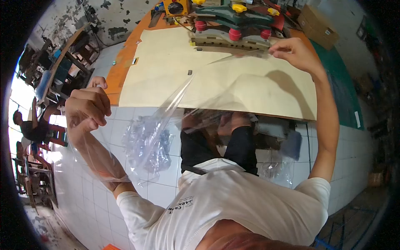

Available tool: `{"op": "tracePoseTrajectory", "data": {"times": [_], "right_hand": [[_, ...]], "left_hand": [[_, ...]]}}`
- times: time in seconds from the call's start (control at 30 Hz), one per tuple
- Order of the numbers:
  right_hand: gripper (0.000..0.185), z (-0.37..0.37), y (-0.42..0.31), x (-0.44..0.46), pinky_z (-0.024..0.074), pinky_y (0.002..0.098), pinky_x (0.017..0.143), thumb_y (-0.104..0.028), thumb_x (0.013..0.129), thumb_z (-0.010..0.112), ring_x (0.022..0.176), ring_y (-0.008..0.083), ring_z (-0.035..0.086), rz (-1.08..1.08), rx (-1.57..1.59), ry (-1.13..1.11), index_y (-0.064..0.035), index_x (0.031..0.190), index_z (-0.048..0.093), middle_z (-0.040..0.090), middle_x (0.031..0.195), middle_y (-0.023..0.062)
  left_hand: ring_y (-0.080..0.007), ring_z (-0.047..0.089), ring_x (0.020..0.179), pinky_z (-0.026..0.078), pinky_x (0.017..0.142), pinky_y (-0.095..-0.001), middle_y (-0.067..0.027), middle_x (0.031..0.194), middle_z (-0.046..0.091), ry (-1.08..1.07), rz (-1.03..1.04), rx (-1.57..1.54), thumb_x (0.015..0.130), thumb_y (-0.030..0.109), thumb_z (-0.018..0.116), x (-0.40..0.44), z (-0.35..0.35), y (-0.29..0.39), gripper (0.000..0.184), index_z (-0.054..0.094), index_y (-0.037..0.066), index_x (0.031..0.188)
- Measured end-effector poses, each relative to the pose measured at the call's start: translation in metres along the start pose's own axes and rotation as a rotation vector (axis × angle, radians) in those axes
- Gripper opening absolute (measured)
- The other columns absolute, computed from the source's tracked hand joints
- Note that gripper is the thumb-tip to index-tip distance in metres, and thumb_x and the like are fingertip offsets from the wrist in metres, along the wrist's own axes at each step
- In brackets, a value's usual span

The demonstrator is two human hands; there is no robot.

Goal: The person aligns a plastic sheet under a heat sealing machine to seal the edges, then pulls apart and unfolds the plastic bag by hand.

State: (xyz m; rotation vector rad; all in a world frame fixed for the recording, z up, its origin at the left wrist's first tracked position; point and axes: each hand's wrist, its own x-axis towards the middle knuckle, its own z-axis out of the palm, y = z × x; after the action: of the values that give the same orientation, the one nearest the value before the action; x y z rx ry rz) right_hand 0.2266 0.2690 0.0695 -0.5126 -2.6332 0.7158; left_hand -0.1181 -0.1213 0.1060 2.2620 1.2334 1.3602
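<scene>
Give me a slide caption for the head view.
Clear plastic film spans from the left hand to the right hand, by a worktable spread with a cream sheet.

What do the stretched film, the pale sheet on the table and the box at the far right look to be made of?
Film: thin plastic, glossy; see-through, with bright creases.
Pale sheet: probably paper or thin card, matte; flat, without shine.
Box: likely cardboard, dull; brown, with flat panels.

Right hand (271, 51) pinching clear film (168, 106) over cream sheet (162, 58); film around left forearm (100, 160).
</scene>
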Motion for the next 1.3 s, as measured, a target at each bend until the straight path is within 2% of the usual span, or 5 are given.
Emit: {"op": "tracePoseTrajectory", "data": {"times": [0.47, 0.63, 0.7, 0.77, 1.3], "right_hand": [[0.009, 0.014, -0.049, -0.003, 0.0557, 0.0285, 0.076, 0.005, 0.083, 0.063, 0.083, 0.0145, 0.067, -0.199, 0.520, -0.124, 0.0016, 0.091, 0.061, 0.069, 0.088, 0.0079], [0.013, 0.029, -0.054, 0.012, 0.0537, 0.0257, 0.066, 0.001, 0.082, 0.068, 0.070, 0.0121, 0.064, -0.157, 0.387, -0.101, 0.0006, 0.093, 0.061, 0.067, 0.080, 0.0067], [0.014, 0.031, -0.062, 0.011, 0.0513, 0.0240, 0.063, -0.002, 0.082, 0.070, 0.068, 0.0108, 0.062, -0.134, 0.429, -0.055, 0.0003, 0.094, 0.062, 0.066, 0.078, 0.0054], [0.015, 0.034, -0.071, 0.012, 0.0490, 0.0223, 0.061, -0.004, 0.083, 0.071, 0.065, 0.0096, 0.061, -0.108, 0.465, -0.013, 0.0000, 0.095, 0.064, 0.066, 0.075, 0.0040], [0.034, 0.033, -0.071, -0.049, 0.0526, 0.0246, 0.063, -0.004, 0.092, 0.061, 0.069, 0.0114, 0.064, -0.079, 0.556, 0.416, -0.0014, 0.122, 0.045, 0.070, 0.089, 0.0136]], "left_hand": [[-0.0136, 0.050, 0.053, 0.031, 0.082, -0.0386, -0.0016, 0.056, 0.055, 0.082, -0.173, 0.224, 0.083, 0.035, 0.068, -0.049, -0.055, 0.054, 0.032, 0.059, 0.010, 0.066], [-0.0153, 0.055, 0.057, 0.035, 0.085, -0.0361, -0.0062, 0.060, 0.060, 0.459, -0.416, 0.356, 0.071, 0.019, 0.075, 0.000, 0.027, 0.064, 0.019, 0.063, 0.005, 0.067], [-0.0162, 0.058, 0.055, 0.041, 0.079, -0.0320, -0.0080, 0.066, 0.066, -0.117, -0.350, 0.448, 0.074, 0.015, 0.075, 0.033, 0.024, 0.058, 0.016, 0.067, 0.002, 0.072], [-0.0169, 0.059, 0.052, 0.045, 0.065, -0.0281, -0.0084, 0.068, 0.068, -0.157, -0.242, 0.464, 0.078, 0.016, 0.074, 0.061, 0.062, 0.053, 0.016, 0.070, 0.001, 0.080], [-0.0109, 0.062, 0.057, 0.050, 0.054, -0.0257, -0.0102, 0.066, 0.066, 0.223, -0.190, 0.286, 0.088, 0.014, 0.067, 0.140, 0.199, -0.046, 0.017, 0.069, -0.002, 0.086]]}}
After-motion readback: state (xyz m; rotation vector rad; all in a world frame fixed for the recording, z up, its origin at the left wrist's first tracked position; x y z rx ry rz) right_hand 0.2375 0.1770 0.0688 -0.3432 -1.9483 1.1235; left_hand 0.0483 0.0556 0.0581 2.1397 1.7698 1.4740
